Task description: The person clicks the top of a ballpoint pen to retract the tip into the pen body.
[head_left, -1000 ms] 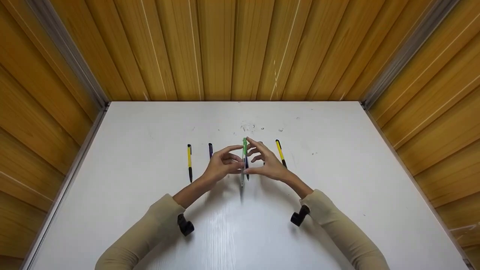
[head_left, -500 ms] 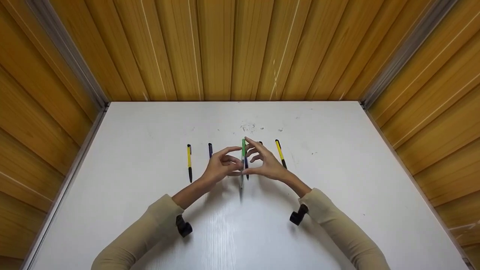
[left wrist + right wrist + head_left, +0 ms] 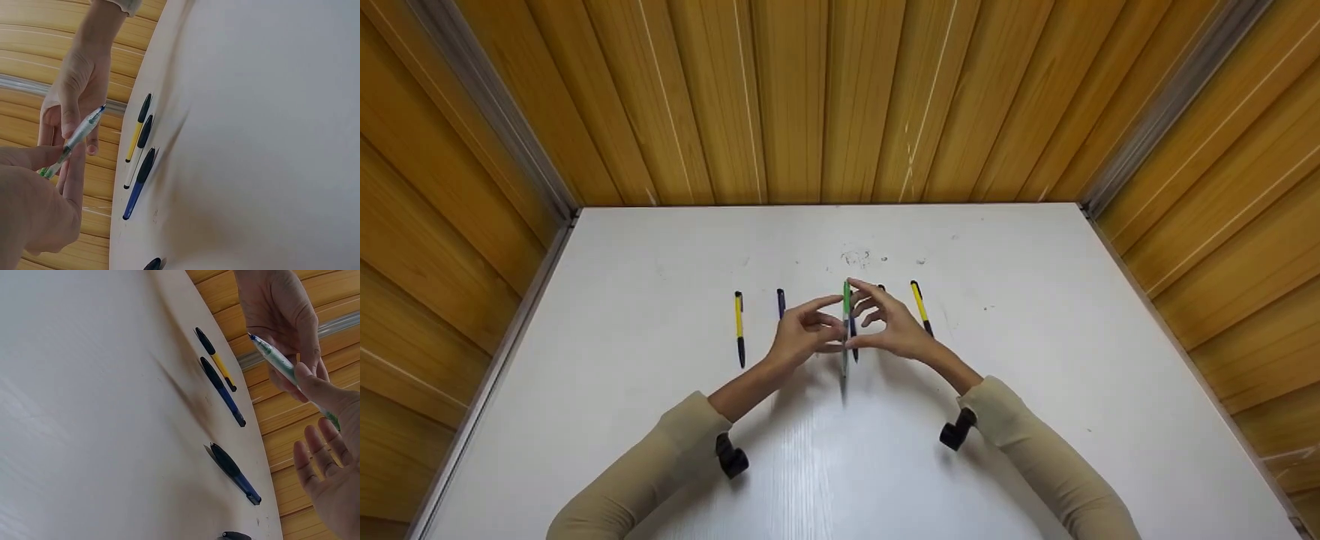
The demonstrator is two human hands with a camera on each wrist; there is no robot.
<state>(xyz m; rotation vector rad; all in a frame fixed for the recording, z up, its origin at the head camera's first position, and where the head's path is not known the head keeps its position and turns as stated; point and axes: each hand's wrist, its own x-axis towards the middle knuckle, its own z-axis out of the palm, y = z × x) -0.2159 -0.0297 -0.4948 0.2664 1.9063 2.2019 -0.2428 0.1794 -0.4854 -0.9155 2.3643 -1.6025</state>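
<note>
A pen with a green end and pale clear barrel is held up above the table in the head view. My left hand pinches it from the left between thumb and fingers. From the right, my right hand holds it too, index fingertip at the green end and thumb lower on the barrel. The right hand's other fingers stand apart from the pen. In the right wrist view, the pen's blue tip points away from the right hand. Below the hands lies a blue pen, partly hidden.
On the white table, a yellow pen and a dark blue pen lie left; another yellow pen lies right. A white-barrelled pen is mostly hidden behind my right hand in the head view. Wooden walls enclose the table.
Both hands and the green-ended pen have shifted very slightly left, the hold looking the same. The pens on the table have stayed put.
</note>
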